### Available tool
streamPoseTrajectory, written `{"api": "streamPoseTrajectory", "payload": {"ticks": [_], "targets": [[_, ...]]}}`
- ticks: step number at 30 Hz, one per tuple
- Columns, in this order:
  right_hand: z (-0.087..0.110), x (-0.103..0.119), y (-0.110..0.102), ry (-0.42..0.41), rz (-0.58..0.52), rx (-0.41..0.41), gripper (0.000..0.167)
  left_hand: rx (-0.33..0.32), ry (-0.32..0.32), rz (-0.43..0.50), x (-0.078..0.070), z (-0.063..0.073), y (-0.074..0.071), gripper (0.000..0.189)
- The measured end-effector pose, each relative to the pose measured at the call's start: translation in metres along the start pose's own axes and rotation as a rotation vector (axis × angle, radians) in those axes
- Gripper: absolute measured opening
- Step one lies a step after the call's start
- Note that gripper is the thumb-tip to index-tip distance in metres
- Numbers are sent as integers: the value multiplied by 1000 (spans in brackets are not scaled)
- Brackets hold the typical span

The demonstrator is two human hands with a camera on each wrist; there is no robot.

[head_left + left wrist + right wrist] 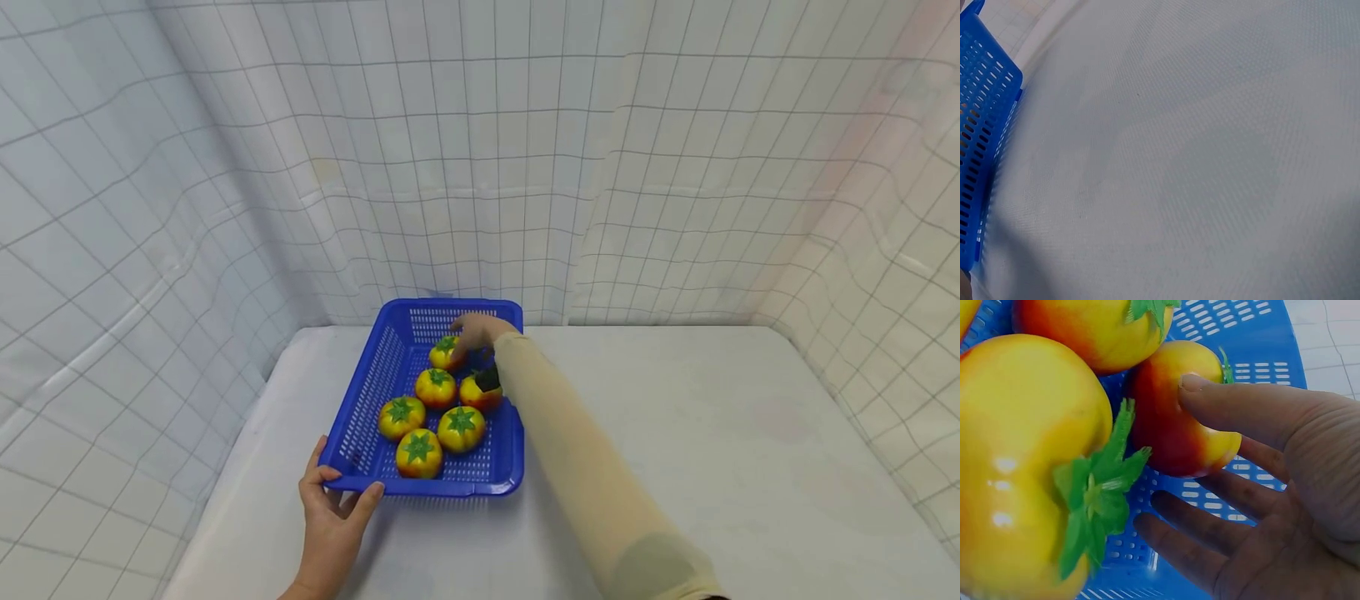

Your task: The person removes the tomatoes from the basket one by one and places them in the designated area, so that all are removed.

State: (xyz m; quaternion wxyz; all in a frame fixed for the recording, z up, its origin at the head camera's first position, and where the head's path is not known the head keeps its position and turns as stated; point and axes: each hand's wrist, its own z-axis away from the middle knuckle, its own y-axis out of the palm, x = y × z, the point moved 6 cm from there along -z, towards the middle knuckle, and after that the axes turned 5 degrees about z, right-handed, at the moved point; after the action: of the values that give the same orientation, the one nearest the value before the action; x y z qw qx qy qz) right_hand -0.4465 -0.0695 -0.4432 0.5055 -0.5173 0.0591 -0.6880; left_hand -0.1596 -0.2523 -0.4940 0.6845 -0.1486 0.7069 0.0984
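Note:
A blue slotted plastic basket (352, 400) holds several round yellow-and-red fruits (418, 454) with green leafy tops, tomato-like in shape. My left hand (330, 517) grips the basket's near left corner, thumb on the front rim and fingers at the left side. Inside the far part of the basket, my right hand (480, 331) is at the farthest fruit (444, 354). In the right wrist view, its thumb presses that fruit (1172, 412) while some fingers go round behind it; the other fingers are loosely spread. Part of the basket's side (985, 125) shows in the left wrist view.
The basket stands on a white-covered table (675, 433), left of its middle. White cloth walls with a dark grid (525, 167) enclose the back and both sides. A dark object (487, 380) at the right wrist partly covers one fruit.

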Motion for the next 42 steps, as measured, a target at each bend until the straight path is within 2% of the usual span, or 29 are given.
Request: {"api": "streamPoseTrajectory", "payload": {"ticks": [7, 13, 24, 30, 37, 42], "targets": [[-4, -3, 5, 39, -10, -5, 70, -18, -3, -11, 3, 0, -1, 64], [-5, -3, 6, 22, -3, 3, 69, -14, 13, -6, 2, 0, -1, 64], [3, -1, 6, -5, 14, 26, 61, -17, 6, -5, 3, 0, 0, 64], [9, 9, -2, -90, 49, 47, 63, -20, -10, -4, 2, 0, 0, 64], [23, 21, -20, -235, 10, 80, 66, -21, -19, -5, 1, 1, 0, 61], [34, 19, -32, -286, -18, 86, 67, -6, -1, 13, 3, -1, -1, 60]]}}
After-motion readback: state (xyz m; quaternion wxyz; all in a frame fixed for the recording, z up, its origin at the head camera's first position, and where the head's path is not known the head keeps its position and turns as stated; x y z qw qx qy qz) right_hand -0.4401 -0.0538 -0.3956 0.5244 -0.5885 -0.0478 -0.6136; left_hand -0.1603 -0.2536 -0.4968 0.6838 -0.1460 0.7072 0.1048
